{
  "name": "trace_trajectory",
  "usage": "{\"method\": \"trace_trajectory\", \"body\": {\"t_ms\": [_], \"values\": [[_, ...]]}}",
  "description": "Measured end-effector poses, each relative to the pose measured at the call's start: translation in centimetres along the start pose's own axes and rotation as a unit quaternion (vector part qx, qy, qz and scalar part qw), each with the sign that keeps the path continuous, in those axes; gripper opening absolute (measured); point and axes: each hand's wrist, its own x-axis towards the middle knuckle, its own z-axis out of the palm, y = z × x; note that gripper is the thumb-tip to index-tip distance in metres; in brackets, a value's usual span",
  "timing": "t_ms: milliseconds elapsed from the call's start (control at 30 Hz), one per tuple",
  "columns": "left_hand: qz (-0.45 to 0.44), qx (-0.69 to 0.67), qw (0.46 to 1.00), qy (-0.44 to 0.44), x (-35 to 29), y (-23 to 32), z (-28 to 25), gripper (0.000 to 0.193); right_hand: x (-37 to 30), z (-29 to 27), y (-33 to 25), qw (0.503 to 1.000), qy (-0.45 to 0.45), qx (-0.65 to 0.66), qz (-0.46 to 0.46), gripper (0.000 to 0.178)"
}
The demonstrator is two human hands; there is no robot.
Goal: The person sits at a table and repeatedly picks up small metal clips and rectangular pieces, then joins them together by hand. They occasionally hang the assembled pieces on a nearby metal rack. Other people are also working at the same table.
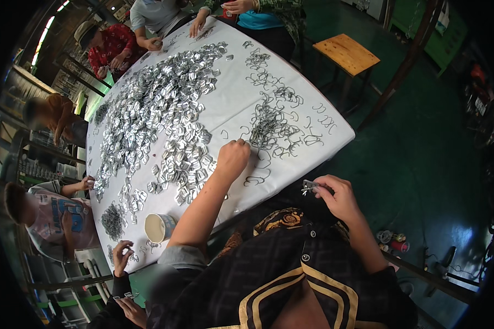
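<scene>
My left hand point(234, 158) reaches over the white-covered table, its fingers closed at the near edge of a pile of bent wire hooks point(269, 123). Whatever it pinches is hidden by the fingers. Off the table's near edge, my right hand point(339, 197) grips a small shiny metal clip point(309, 187) between thumb and fingers. Left of my left hand spreads a large heap of silvery metal clips point(181, 131). A few loose wire hooks point(254, 180) lie close to my left wrist.
A pale paper tub point(159, 227) stands at the near left edge of the table point(233, 200). Several people work around the far and left sides; a neighbour's hand point(122, 257) is near the tub. A wooden stool point(346, 54) stands beyond the right edge.
</scene>
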Motion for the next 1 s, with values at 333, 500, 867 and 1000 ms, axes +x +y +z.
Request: {"method": "trace_trajectory", "body": {"t_ms": [333, 500, 867, 1000], "values": [[-0.081, -0.561, 0.822, 0.048, -1.1, 4.0, -4.4, 0.005, 0.0, 0.7, -0.1, 1.000, 0.016, 0.004, 0.016, 0.011], [0.034, -0.695, 0.715, 0.069, -3.5, 10.3, -5.6, 0.010, 0.2, 1.4, -0.8, 1.000, -0.005, -0.006, 0.018, 0.011], [-0.050, -0.640, 0.756, 0.128, -4.6, 13.8, -5.0, 0.009, 0.8, 0.6, 0.9, 0.996, -0.086, 0.021, -0.019, 0.009], [-0.044, -0.577, 0.804, 0.137, -5.9, 14.2, -5.4, 0.011, 1.9, -0.3, 3.4, 0.993, -0.037, 0.107, 0.034, 0.007]]}}
